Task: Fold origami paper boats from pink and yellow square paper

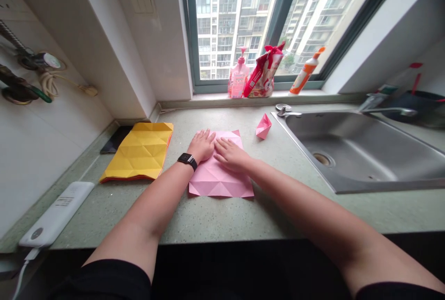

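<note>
A creased pink paper sheet (219,177) lies flat on the green-grey counter (243,216). My left hand (201,145), with a black watch at the wrist, rests palm down on the sheet's upper left part, fingers stretched out. My right hand (231,154) lies flat beside it on the sheet's upper middle, fingers extended toward the left. The two hands almost touch. Neither hand grips anything.
A stack of yellow creased paper (141,150) lies to the left, over a dark slab. A small folded pink paper shape (263,126) sits near the steel sink (361,151). A white power bank (57,214) lies front left. Bottles and a red bag (263,73) stand on the windowsill.
</note>
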{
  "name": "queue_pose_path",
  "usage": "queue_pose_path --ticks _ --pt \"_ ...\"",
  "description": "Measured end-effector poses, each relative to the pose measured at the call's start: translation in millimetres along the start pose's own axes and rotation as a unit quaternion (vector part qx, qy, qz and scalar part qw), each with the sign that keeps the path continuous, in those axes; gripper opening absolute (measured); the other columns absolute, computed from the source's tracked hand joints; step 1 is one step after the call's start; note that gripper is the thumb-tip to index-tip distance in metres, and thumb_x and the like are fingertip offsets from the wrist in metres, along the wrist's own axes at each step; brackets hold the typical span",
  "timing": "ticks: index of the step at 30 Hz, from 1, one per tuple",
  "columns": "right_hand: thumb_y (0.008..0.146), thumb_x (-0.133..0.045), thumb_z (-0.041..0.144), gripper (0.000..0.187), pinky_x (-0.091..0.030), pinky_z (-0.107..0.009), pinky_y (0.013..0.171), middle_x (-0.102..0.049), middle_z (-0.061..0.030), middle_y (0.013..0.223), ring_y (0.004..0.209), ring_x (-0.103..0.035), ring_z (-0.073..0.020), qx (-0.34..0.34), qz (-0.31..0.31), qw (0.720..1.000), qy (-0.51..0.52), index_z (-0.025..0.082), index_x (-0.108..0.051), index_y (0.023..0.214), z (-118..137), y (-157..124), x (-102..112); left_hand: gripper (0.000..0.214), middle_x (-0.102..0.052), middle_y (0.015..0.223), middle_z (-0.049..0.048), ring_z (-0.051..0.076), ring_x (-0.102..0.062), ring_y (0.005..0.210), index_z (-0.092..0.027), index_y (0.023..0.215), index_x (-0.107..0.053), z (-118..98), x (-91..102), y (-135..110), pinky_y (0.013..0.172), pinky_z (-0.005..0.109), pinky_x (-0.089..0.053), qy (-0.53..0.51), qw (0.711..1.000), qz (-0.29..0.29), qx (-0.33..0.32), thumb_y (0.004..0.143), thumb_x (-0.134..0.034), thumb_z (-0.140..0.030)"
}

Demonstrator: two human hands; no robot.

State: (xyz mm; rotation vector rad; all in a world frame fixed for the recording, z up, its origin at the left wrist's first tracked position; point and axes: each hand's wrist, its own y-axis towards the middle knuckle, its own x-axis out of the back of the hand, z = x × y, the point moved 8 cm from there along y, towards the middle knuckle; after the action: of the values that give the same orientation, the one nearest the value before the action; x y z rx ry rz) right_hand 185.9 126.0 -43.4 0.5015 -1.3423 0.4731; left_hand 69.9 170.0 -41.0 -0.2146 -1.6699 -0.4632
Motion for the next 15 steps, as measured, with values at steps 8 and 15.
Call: queue_pose_path --ticks 8,15 --pt "0.112 -0.042 0.061 0.084 -0.016 -0.059 0.14 -0.029 -0.0223 0.182 0.171 -0.025 -0.0395 0.033 0.019 0.999 -0.005 0.007 -0.035 0.176 50.3 -58.6 -10.3 0.059 -0.041 0.18 0.015 0.035 -0.039 0.166 -0.018 0.171 -0.048 1.7 -2.8 3.4 0.138 0.053 -0.026 -0.006 1.0 0.003 0.002 0.115 -0.036 -0.035" --pt "0.114 -0.042 0.061 0.08 -0.014 -0.06 0.14 -0.027 -0.0178 0.184 0.172 -0.023 -0.0379 0.105 0.051 0.993 0.016 0.013 -0.032 0.178 96.5 -93.1 -10.0 0.06 -0.038 0.181 0.0147 0.035 -0.036 0.168 -0.018 0.172 -0.046 2.5 -3.8 4.5 0.139 0.055 -0.025 -0.015 1.0 0.009 0.005 0.115 -0.036 -0.036"
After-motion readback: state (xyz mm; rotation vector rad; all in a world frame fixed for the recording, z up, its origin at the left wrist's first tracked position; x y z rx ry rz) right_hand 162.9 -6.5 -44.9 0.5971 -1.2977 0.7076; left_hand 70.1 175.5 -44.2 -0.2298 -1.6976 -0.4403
